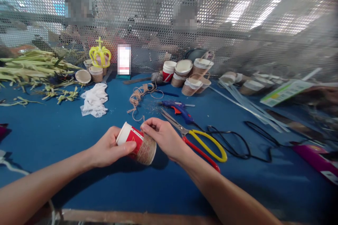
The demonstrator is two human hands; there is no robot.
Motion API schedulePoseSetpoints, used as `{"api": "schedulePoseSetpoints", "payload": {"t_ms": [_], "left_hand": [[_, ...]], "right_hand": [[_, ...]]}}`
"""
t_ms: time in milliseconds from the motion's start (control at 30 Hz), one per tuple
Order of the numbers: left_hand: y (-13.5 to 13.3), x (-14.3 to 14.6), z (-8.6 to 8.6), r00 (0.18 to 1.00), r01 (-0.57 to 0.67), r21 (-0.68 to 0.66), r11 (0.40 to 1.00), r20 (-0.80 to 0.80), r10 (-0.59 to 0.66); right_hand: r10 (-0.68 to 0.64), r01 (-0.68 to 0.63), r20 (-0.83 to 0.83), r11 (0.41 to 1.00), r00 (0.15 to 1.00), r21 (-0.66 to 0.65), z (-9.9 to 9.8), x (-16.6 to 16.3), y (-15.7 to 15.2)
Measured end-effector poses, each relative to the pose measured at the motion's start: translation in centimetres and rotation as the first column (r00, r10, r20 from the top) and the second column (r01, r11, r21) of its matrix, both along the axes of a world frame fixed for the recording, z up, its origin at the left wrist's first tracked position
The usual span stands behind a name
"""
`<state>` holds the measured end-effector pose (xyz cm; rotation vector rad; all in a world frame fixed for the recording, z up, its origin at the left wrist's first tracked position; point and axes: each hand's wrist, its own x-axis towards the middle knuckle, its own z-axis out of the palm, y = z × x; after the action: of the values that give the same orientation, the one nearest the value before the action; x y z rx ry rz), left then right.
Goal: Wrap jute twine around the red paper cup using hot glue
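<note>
My left hand (113, 147) is wrapped round a red and white paper cup (133, 134), which lies tilted with its open rim toward the upper left. Brown twine (146, 149) is wound in close turns over the half of the cup near its base. At the cup's upper side, my right hand (161, 135) pinches the twine between thumb and forefinger. From those fingers the strand runs up to a loose heap of twine (138, 96) on the table. Just right of my right hand lie scissors (188, 132) with one yellow and one red handle.
A blue glue gun (178, 109) with a black cord (237, 153) lies behind the scissors. Twine-wrapped cups (178, 80) stand at the back. Clear glue sticks (253, 107) lie right. White crumpled cloth (95, 100), pale plant stalks (31, 65) and a yellow crown (99, 54) are left, before a perforated metal screen (153, 17).
</note>
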<state>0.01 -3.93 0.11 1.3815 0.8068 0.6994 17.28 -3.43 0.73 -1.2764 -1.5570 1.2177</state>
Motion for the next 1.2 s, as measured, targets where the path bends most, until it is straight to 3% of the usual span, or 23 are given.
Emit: {"api": "schedulePoseSetpoints", "payload": {"t_ms": [100, 200, 333, 500, 600, 767, 1200], "left_hand": [[0.1, 0.4, 0.3, 0.992, -0.072, -0.126, 0.989, 0.094, 0.085], [0.5, 0.9, 0.7, 0.948, -0.209, -0.281, 0.937, 0.178, 0.265], [1.2, 1.2, 0.8, 0.9, -0.294, -0.408, 0.864, 0.187, 0.394], [1.4, 1.4, 0.8, 0.876, -0.323, -0.463, 0.826, 0.184, 0.446], [1.1, 1.3, 0.6, 0.888, -0.303, -0.426, 0.852, 0.199, 0.415], [0.8, 1.2, 0.0, 0.931, -0.24, -0.252, 0.937, 0.212, 0.296], [0.8, 0.8, -0.1, 0.976, -0.217, 0.026, 0.976, 0.044, 0.215]], "right_hand": [[-0.011, 0.012, 0.007, 1.0, 1.0, -0.018, -0.3, 0.2, 0.5], [-0.083, 0.083, 0.002, 0.997, 0.997, -0.001, -0.4, 0.5, 1.0], [-0.182, 0.174, 0.033, 0.969, 0.983, 0.176, -0.1, 0.4, 0.7], [-0.154, 0.098, 0.136, 0.931, 0.979, 0.353, -0.2, -0.3, -0.4], [-0.184, 0.101, 0.173, 0.909, 0.967, 0.404, -0.7, -0.5, -0.6], [-0.226, 0.119, 0.204, 0.893, 0.952, 0.434, -1.2, -0.4, -0.4], [-0.206, 0.131, 0.149, 0.907, 0.967, 0.4, -0.5, -0.4, -0.5]]}}
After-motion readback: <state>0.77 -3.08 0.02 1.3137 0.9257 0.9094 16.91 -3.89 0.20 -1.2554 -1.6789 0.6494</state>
